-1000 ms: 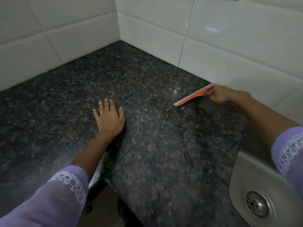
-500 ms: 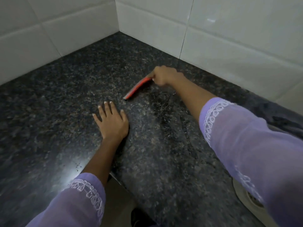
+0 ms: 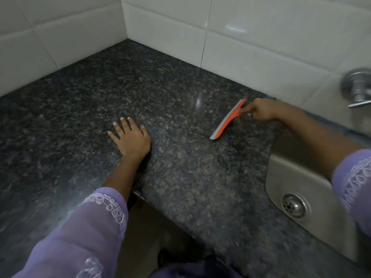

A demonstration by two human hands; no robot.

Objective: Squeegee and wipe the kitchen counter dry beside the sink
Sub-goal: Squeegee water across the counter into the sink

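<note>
The dark speckled granite counter (image 3: pixel 84 109) fills the view, with white tiled walls behind it. An orange squeegee (image 3: pixel 227 120) with a grey rubber blade lies edge-down on the counter, close to the sink's left rim. My right hand (image 3: pixel 263 111) grips its handle from the right. My left hand (image 3: pixel 130 138) rests flat on the counter, fingers spread, well to the left of the squeegee. A thin trail of water (image 3: pixel 219 157) runs from the blade's near end toward me.
A steel sink (image 3: pixel 285 177) with a round drain (image 3: pixel 293 205) sits at the right. A metal tap (image 3: pixel 357 87) sticks out of the tiled wall (image 3: pixel 261 47) above it. The counter's front edge has a notch by my left forearm.
My right hand pulled the squeegee from the counter's middle, near the back wall, rightward to the sink's edge. My left hand stayed flat in place. The view swung right, showing the sink and tap.
</note>
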